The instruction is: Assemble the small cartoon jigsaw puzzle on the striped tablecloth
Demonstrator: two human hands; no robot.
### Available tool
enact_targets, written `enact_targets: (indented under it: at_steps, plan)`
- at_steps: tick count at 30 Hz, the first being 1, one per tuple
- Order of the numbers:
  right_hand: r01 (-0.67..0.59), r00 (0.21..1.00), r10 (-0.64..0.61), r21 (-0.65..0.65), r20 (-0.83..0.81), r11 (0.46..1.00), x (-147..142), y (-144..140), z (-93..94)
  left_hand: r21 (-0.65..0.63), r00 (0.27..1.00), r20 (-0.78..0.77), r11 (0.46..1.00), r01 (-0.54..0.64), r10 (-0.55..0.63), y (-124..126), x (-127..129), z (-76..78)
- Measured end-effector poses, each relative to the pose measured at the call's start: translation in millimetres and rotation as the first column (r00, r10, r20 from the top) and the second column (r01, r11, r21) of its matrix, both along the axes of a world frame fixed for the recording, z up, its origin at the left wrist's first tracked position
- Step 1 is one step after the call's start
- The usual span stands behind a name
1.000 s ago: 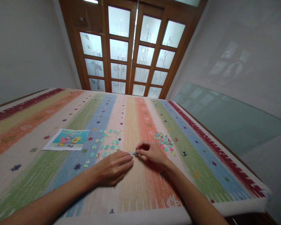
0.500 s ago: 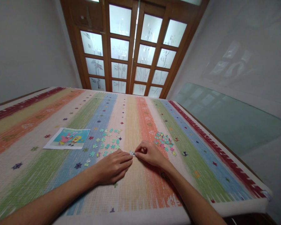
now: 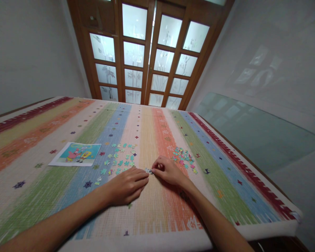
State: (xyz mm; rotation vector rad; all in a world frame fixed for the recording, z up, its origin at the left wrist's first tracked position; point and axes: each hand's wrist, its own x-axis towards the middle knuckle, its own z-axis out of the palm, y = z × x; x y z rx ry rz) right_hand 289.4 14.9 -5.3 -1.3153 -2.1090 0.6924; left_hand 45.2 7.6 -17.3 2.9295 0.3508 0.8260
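My left hand (image 3: pixel 128 186) rests palm down on the striped cloth, its fingers pressed together and bent. Its fingertips hold the left edge of a small cluster of greyish jigsaw puzzle pieces (image 3: pixel 148 170). From the other side my right hand (image 3: pixel 168 171) pinches a jigsaw piece between thumb and index finger against that cluster. The pinched piece is mostly covered by the fingers. My left thumb is hidden. Beyond the left hand, loose turquoise puzzle pieces (image 3: pixel 120 163) lie spread in rough rows. A heap of mixed-colour pieces (image 3: pixel 183 156) is just past the right hand.
A printed cartoon picture sheet (image 3: pixel 77 154) lies to the left on the striped tablecloth (image 3: pixel 149 213). The table's near edge runs below my forearms. Wooden doors with frosted panes (image 3: pixel 144 52) stand at the far end, and a glass panel (image 3: pixel 252 129) leans along the right wall.
My right hand has shifted very slightly to the right at the cluster, where a little more of the pieces shows. The left hand stays in place.
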Motion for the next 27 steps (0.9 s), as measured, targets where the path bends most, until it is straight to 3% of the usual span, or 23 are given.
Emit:
enact_targets:
  at_steps: [13, 27]
  plan:
    - [-0.047, 0.998, 0.044, -0.065, -0.049, 0.997, 6.3, 8.5, -6.9, -0.016, 1.0, 0.022, 1.0, -0.003, 0.003, 2.2, 0.2, -3.2]
    - [-0.074, 0.995, 0.077, 0.06, -0.055, 0.995, 7.6, 0.3, -10.5, -0.103, 0.998, 0.065, 0.995, -0.016, 0.022, -0.6, 1.9, -4.0]
